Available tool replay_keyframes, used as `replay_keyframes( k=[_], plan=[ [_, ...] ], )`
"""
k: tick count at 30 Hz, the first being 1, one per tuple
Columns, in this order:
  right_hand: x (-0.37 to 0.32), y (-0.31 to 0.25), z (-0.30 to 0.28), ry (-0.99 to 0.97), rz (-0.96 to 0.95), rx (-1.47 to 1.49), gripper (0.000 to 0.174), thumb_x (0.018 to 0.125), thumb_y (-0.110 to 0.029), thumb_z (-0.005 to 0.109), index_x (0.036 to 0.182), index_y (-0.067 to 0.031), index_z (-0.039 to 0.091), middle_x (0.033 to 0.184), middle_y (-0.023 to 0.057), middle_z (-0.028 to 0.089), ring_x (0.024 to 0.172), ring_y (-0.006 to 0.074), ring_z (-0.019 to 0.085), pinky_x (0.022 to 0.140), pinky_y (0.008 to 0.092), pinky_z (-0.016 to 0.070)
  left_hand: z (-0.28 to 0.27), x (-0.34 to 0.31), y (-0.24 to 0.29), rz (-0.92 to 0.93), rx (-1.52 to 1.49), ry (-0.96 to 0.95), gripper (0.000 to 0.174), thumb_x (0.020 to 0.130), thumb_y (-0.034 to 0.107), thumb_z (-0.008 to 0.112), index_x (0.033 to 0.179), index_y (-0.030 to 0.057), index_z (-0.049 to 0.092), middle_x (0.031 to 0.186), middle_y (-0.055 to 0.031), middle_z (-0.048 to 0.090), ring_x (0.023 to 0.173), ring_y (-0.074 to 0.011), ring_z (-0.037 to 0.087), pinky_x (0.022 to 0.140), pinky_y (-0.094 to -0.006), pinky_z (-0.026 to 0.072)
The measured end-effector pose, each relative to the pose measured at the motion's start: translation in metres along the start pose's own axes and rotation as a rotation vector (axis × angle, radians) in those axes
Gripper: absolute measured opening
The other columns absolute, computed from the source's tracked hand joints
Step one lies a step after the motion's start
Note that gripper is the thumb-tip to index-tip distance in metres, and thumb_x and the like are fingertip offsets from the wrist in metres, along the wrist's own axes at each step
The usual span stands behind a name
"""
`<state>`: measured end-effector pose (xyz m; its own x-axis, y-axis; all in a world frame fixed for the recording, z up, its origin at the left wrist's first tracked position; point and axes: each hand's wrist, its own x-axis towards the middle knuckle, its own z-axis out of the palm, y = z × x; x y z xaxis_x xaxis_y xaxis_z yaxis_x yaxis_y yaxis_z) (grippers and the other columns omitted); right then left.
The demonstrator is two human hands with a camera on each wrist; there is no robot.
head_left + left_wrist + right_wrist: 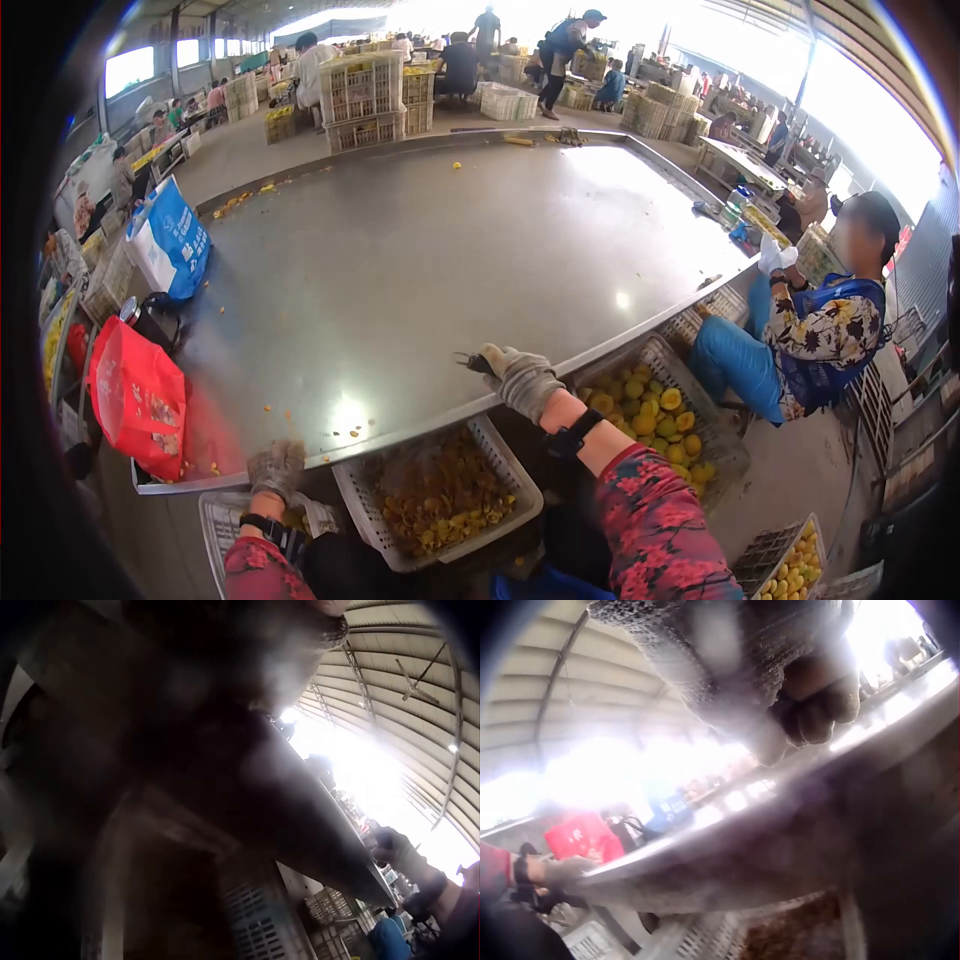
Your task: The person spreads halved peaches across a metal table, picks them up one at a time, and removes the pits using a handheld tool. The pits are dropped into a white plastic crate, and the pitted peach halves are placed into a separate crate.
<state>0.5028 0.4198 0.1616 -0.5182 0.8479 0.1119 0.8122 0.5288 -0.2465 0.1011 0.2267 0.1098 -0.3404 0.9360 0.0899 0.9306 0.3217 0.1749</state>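
Note:
In the head view the gloved right hand (522, 382) is above the metal table's (430, 240) near edge, fingers curled round a small dark tool (474, 363) with two thin prongs. The right wrist view has that glove (765, 667) at the top, its fingers bent. At the near left edge is the gloved left hand (277, 468), blurred; whether it holds anything cannot be told. Between the hands, below the edge, stands a crate (352, 492) of brown-yellow pieces (440, 500). Small orange bits (353, 433) lie on the table near the left hand.
A red bag (135, 400) and a blue-white bag (180, 240) stand at the left. Yellow-green fruit (650, 410) fills a crate right of the right arm. A person (835, 320) sits at the right edge. Stacked crates (362, 90) and more people are behind the table.

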Motion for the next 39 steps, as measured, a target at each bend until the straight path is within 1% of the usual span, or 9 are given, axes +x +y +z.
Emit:
replay_keyframes(
  k=[6,16,19,24,25,27,30,32,39],
  plan=[
    [-0.086,-0.060,0.006,-0.075,-0.023,0.715,0.040,0.078,-0.021,0.073,0.112,-0.0113,0.053,0.087,0.0132,0.063,0.080,0.0259,0.064,0.070,0.0346,0.0503,-0.008,0.009,-0.001,-0.023,-0.035,-0.187,0.050,0.089,0.053,0.038,0.086,0.0103,0.065,0.088,-0.0170,0.065,0.087,-0.0369,0.060,0.079,-0.0470,0.0450],
    [-0.145,-0.097,0.063,-0.395,-0.064,0.751,0.032,0.079,-0.021,0.072,0.104,-0.0086,0.055,0.079,0.0136,0.061,0.070,0.0243,0.059,0.066,0.0349,0.0468,-0.017,0.006,0.013,-0.094,-0.004,-0.164,0.045,0.088,0.048,0.042,0.088,0.0100,0.066,0.089,-0.0160,0.066,0.090,-0.0345,0.061,0.081,-0.0440,0.0456],
    [-0.144,-0.099,0.074,-0.423,-0.055,0.853,0.026,0.078,-0.012,0.071,0.098,-0.0090,0.056,0.075,0.0100,0.059,0.067,0.0181,0.056,0.062,0.0324,0.0453,-0.013,0.007,0.005,0.002,-0.025,-0.196,0.041,0.089,0.045,0.041,0.084,0.0107,0.065,0.086,-0.0168,0.065,0.087,-0.0353,0.061,0.078,-0.0453,0.0452],
    [-0.138,-0.084,0.067,-0.670,0.135,0.833,0.030,0.080,-0.014,0.066,0.107,-0.0106,0.052,0.080,0.0155,0.060,0.074,0.0323,0.061,0.066,0.0380,0.0473,-0.008,0.012,-0.015,0.443,0.004,-0.145,0.029,0.084,0.037,0.048,0.073,0.0125,0.060,0.073,-0.0121,0.059,0.071,-0.0356,0.057,0.066,-0.0467,0.0432],
    [-0.140,-0.072,0.073,-0.560,-0.071,0.836,0.035,0.084,-0.021,0.060,0.116,-0.0118,0.051,0.082,0.0167,0.061,0.080,0.0355,0.061,0.071,0.0419,0.0486,-0.018,0.013,-0.007,0.539,0.005,-0.151,0.026,0.083,0.035,0.050,0.072,0.0130,0.059,0.071,-0.0108,0.058,0.069,-0.0351,0.056,0.064,-0.0465,0.0426],
    [-0.125,-0.068,0.066,-0.789,-0.019,0.424,0.034,0.087,-0.027,0.055,0.118,-0.0123,0.051,0.093,0.0164,0.063,0.085,0.0352,0.062,0.075,0.0435,0.0490,-0.023,0.018,-0.001,0.694,0.006,-0.181,0.020,0.076,0.034,0.057,0.073,0.0139,0.059,0.070,-0.0068,0.056,0.067,-0.0314,0.056,0.060,-0.0443,0.0414],
    [-0.112,-0.046,0.100,-0.730,-0.041,0.152,0.034,0.091,-0.034,0.045,0.117,-0.0137,0.053,0.102,0.0168,0.063,0.091,0.0349,0.062,0.081,0.0443,0.0477,-0.028,0.026,0.014,0.484,-0.177,-0.289,0.034,0.075,0.044,0.060,0.077,0.0109,0.055,0.069,-0.0082,0.048,0.065,-0.0308,0.047,0.060,-0.0438,0.0351],
    [-0.113,-0.041,0.119,-0.651,-0.034,0.134,0.035,0.092,-0.035,0.042,0.117,-0.0144,0.054,0.103,0.0171,0.063,0.093,0.0347,0.061,0.083,0.0442,0.0468,-0.045,0.033,0.018,0.383,-0.161,-0.570,0.057,0.086,0.058,0.044,0.105,0.0054,0.056,0.091,-0.0156,0.055,0.081,-0.0340,0.053,0.070,-0.0486,0.0401],
    [-0.097,-0.040,0.118,-0.840,0.090,0.334,0.036,0.092,-0.036,0.041,0.117,-0.0148,0.055,0.104,0.0166,0.063,0.093,0.0342,0.061,0.084,0.0432,0.0463,-0.044,0.044,0.015,0.352,-0.182,-0.683,0.057,0.087,0.057,0.044,0.107,0.0050,0.056,0.090,-0.0152,0.055,0.080,-0.0357,0.052,0.071,-0.0480,0.0407]
  ],
)
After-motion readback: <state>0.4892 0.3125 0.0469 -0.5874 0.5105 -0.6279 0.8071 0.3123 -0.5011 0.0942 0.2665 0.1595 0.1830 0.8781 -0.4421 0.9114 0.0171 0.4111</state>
